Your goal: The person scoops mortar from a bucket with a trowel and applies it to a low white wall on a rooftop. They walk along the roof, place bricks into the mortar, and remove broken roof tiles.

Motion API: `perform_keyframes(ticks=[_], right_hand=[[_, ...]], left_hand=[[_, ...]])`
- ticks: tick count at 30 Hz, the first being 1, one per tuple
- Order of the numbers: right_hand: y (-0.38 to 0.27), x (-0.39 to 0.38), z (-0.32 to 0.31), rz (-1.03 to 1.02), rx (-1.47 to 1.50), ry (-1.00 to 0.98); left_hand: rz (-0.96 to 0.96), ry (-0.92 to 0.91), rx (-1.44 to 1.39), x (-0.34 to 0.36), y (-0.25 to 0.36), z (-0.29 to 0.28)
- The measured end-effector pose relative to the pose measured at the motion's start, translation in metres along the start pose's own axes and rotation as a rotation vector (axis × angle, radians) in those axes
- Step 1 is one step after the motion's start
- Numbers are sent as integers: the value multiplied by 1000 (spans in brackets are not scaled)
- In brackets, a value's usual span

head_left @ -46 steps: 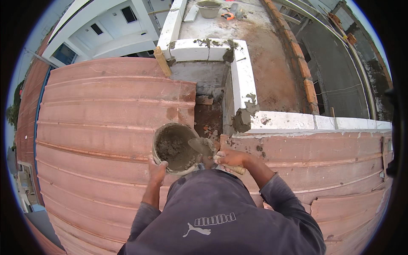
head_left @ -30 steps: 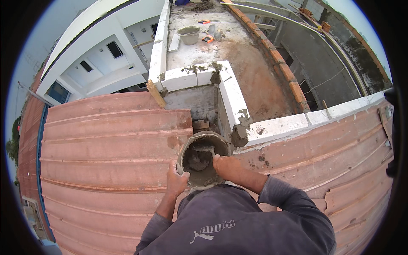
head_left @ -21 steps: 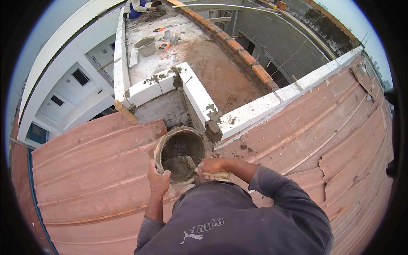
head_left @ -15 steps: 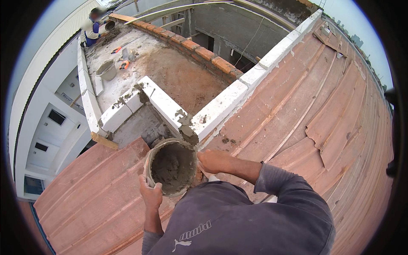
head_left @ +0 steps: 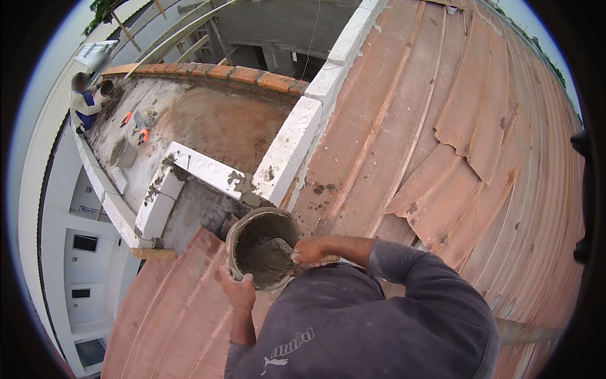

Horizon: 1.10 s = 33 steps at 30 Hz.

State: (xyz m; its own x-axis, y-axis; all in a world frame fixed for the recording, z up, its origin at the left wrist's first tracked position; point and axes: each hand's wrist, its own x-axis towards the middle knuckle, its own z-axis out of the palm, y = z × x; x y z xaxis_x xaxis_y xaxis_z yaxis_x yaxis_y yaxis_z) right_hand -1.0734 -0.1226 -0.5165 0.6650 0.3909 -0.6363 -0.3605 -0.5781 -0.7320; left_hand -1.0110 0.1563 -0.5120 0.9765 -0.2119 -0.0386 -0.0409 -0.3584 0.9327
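Note:
A round bucket (head_left: 231, 247) stands tilted in front of my body, with wet grey mortar (head_left: 255, 258) inside. My left hand (head_left: 239, 291) is closed on the bucket's near left rim, thumb over the edge. At the opposite rim, my right hand (head_left: 308, 251) grips a trowel (head_left: 278, 246) by its handle. The trowel's blade is smeared with mortar and reaches into the bucket. Just beyond the bucket, fresh mortar (head_left: 254, 200) lies at the corner where white block walls meet. One wall (head_left: 287, 148) runs away to the far right, and a shorter one (head_left: 208, 169) goes left.
Rusty metal roofing sheets (head_left: 379, 158) spread to the right, some with torn, lifted edges. A row of orange bricks (head_left: 243, 75) borders a deep opening. On the slab are another bucket (head_left: 122, 153) and orange-handled tools (head_left: 142, 136). A person (head_left: 85, 107) works at the far left.
My right hand has shifted inward over the bucket's rim, and the trowel blade now shows in the mortar. My left hand keeps its hold. The whole view has turned rightward.

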Motion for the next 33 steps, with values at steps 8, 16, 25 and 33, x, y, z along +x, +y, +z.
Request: perform_keyframes(ticks=[8,16,25,33], right_hand=[[48,-20,37,35,311,78],[-11,-49,38,-296,112,433],[-60,-67,-9,-15,-150,682],[-7,-60,-59,-61,-273,852]], left_hand=[[-52,-159,93,-15,21,25],[11,-101,-78,15,43,2],[125,-7,-188,52,84,15],[269,17,-142,87,101,22]])
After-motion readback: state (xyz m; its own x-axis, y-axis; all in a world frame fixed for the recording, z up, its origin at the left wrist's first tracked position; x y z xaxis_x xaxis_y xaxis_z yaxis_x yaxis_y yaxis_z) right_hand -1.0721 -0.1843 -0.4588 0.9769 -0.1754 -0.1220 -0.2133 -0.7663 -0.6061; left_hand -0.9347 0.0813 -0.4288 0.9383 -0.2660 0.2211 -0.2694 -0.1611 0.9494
